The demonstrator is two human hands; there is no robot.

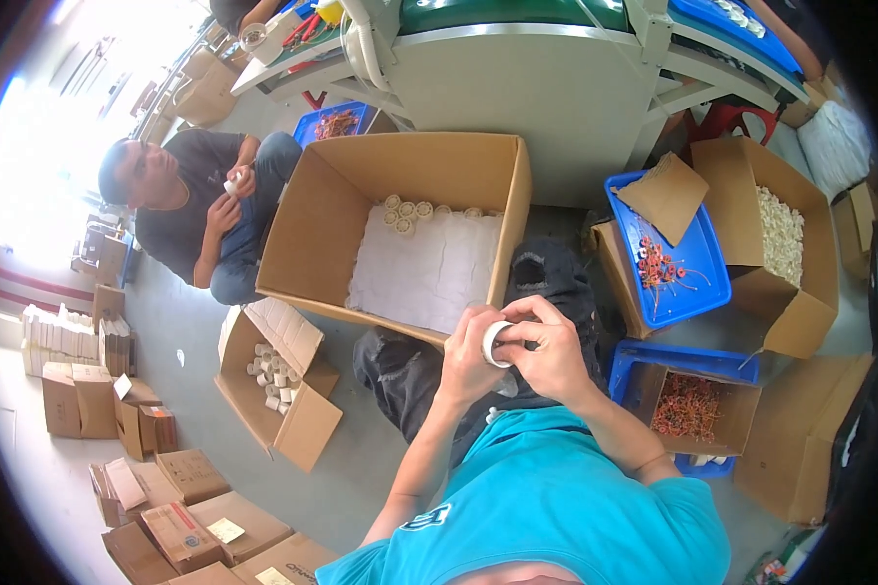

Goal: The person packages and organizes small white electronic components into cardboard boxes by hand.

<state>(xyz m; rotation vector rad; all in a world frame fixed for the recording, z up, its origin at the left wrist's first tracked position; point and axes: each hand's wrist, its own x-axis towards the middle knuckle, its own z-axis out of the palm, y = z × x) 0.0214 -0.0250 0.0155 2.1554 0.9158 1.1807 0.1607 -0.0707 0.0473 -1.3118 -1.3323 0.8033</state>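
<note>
Between my two hands, just above my lap, is a white hollow plastic cylinder (496, 344) with its round opening turned toward me. The fingers of my left hand (469, 361) wrap round its left side. My right hand (553, 359) pinches at the opening from the right, and its fingertips hide part of the inside. Right beyond my hands stands a large cardboard box (400, 330), open at the top. Inside it lies a white sheet (419, 258), and several round white parts (405, 214) stand in a cluster along the far side.
At left, a small carton (307, 426) holds loose white cylinders. A seated co-worker (200, 195) holds a white part. To my right are a blue tray (707, 255) with red wired pieces, a box of red wires (687, 405), and a carton of small white pieces (780, 239). A grey machine (517, 97) stands ahead.
</note>
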